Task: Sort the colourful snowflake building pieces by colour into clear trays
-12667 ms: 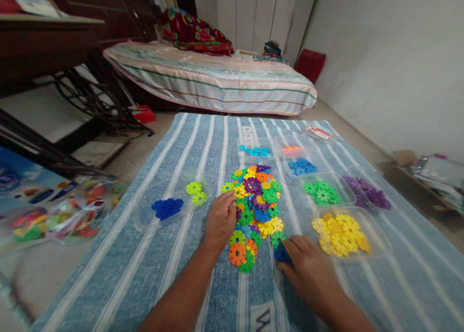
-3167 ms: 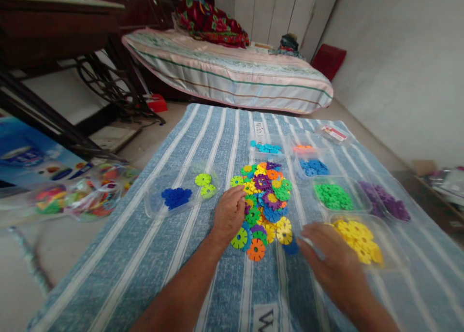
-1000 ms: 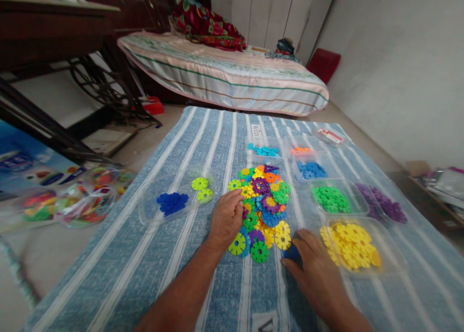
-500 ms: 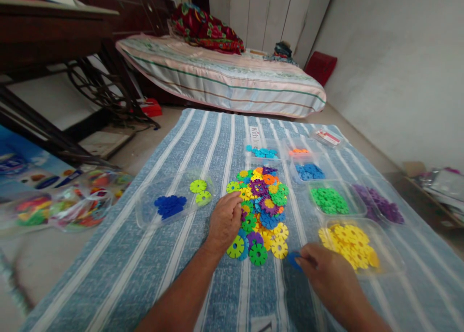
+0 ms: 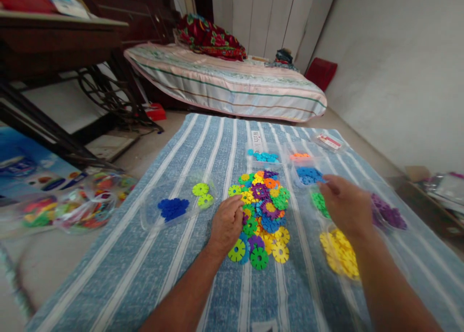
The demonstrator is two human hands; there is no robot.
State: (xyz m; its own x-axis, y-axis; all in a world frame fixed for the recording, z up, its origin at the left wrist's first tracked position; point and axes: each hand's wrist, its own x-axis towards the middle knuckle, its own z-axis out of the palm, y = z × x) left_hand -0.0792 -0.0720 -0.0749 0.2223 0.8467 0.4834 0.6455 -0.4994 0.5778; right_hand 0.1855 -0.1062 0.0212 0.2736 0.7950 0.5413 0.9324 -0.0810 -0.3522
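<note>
A heap of coloured plastic flower discs (image 5: 264,206) lies on a blue striped mat (image 5: 203,148). My left hand (image 5: 226,223) rests on the heap's left edge, fingers curled down over the discs; what they hold, if anything, is hidden. My right hand (image 5: 344,204) hovers above the tray of green discs (image 5: 318,200), fingers closed, with a blue disc (image 5: 322,180) at the fingertips beside the tray of blue discs (image 5: 304,175). Yellow discs (image 5: 339,259) sit in a tray under my right forearm.
Purple discs (image 5: 389,216), light blue discs (image 5: 264,156) and orange discs (image 5: 300,155) fill further clear trays. A left tray (image 5: 148,211) holds dark blue and lime discs. Toy bags (image 5: 72,209) lie at left; a mattress (image 5: 224,80) lies beyond the mat.
My right hand picked a blue disc from the mat near the heap's lower right and rose away to the far right, over the green tray. The left hand stayed on the heap.
</note>
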